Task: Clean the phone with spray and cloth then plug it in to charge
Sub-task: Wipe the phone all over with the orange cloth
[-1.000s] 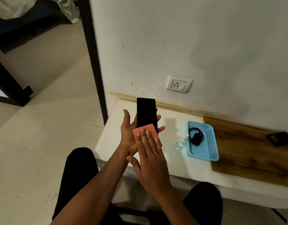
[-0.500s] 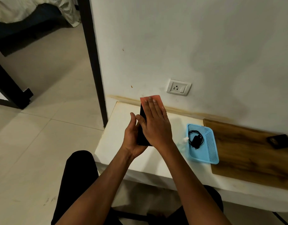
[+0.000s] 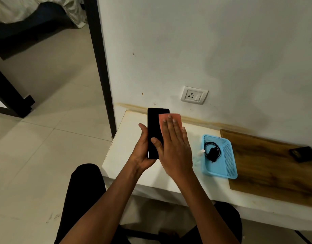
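My left hand (image 3: 143,152) holds a black phone (image 3: 154,127) upright above the white table (image 3: 123,155), screen toward me. My right hand (image 3: 174,148) lies flat with fingers together, pressing an orange cloth (image 3: 169,118) against the right half of the screen. The left strip of the screen is uncovered. A small clear spray bottle (image 3: 201,152) stands on the table just right of my right hand, partly hidden by it. A black charger with coiled cable (image 3: 212,152) lies in a blue plastic basket (image 3: 229,166). A white wall socket (image 3: 194,95) sits above the table.
A brown wooden board (image 3: 275,169) covers the table's right part, with a dark flat object (image 3: 305,154) near the wall. A black door frame (image 3: 100,67) stands left of the table. My legs in black trousers are below the table edge.
My right hand with the cloth slid from the phone's lower end up to its top, and now sits on the right side of the screen, slightly lower. The phone stays in my left hand.
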